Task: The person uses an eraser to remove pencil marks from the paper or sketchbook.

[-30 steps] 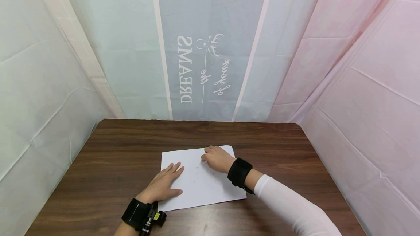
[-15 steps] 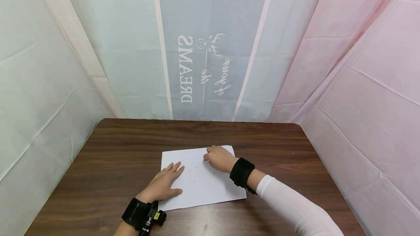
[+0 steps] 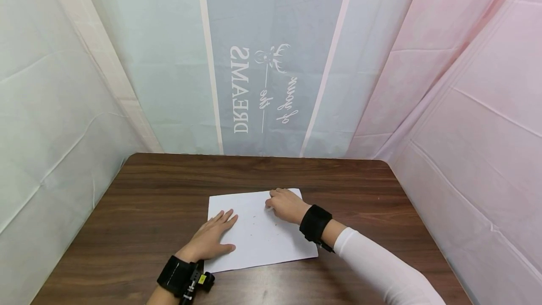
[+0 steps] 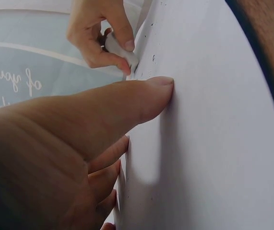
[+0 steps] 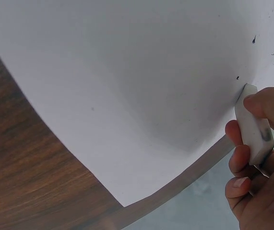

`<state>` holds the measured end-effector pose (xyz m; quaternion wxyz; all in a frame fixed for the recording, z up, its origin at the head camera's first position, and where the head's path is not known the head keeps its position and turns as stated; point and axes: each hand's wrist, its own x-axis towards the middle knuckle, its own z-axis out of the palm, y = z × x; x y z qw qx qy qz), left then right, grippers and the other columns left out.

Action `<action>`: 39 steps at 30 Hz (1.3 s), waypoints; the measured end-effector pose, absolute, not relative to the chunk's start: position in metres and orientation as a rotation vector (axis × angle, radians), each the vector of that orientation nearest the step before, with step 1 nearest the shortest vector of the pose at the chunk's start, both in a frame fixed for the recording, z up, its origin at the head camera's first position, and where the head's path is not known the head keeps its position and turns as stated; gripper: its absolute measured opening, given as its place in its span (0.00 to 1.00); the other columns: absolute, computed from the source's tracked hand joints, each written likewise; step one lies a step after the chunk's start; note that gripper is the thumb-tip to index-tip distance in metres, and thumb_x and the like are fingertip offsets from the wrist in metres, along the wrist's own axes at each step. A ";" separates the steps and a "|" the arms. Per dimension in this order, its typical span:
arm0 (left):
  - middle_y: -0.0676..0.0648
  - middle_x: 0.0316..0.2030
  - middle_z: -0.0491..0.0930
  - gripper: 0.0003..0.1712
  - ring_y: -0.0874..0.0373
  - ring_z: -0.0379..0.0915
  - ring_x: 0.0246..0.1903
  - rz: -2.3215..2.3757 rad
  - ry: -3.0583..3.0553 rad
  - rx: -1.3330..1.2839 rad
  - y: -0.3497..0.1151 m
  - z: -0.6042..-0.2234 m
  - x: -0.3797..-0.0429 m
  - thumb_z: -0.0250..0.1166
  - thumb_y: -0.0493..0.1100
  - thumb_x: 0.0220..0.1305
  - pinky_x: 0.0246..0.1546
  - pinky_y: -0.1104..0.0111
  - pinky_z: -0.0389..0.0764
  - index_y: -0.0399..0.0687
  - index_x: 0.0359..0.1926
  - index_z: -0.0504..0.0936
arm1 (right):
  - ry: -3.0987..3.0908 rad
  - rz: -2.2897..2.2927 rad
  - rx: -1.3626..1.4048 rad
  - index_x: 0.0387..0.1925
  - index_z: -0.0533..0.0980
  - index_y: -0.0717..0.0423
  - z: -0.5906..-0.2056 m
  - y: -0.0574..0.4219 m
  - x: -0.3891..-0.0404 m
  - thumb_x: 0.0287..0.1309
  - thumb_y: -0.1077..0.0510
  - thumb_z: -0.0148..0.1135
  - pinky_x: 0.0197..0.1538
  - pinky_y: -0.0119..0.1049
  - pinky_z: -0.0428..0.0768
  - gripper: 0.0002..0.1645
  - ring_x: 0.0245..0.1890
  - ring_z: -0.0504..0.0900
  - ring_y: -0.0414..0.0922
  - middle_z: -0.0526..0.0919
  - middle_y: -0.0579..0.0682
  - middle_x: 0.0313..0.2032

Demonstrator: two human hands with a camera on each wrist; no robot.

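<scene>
A white sheet of paper [image 3: 258, 244] lies on the table, dotted with small dark crumbs [image 5: 254, 40]. My left hand [image 3: 209, 239] rests on its left side with fingers spread, and in the left wrist view the thumb [image 4: 146, 98] touches the sheet. Near the far right corner of the sheet, my right hand [image 3: 288, 205] grips a white eraser [image 5: 253, 127] between thumb and fingers. Grey smudges mark the eraser's side, and its tip meets the paper. From the head view the eraser is mostly hidden under the fingers.
The dark wood table [image 3: 169, 201] extends around the paper on all sides. Pale curtains [image 3: 169, 84] hang behind it and along both sides. Each wrist wears a black band [image 3: 315, 222], and a small camera [image 3: 205, 280] sticks out from the left one.
My right hand, holding the eraser, has slid slightly to the right across the paper. The left hand and the sheet stay in place.
</scene>
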<state>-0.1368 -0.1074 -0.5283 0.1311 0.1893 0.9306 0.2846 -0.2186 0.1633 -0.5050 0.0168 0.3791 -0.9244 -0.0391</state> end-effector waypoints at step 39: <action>0.41 0.77 0.60 0.46 0.37 0.49 0.78 0.817 2.702 0.529 -0.107 -0.526 -0.138 0.76 0.50 0.55 0.75 0.38 0.53 0.44 0.73 0.69 | -2.903 -0.082 1.138 0.43 0.88 0.47 -0.506 0.177 -0.218 0.61 0.62 0.69 0.51 0.38 0.83 0.11 0.43 0.83 0.44 0.85 0.46 0.38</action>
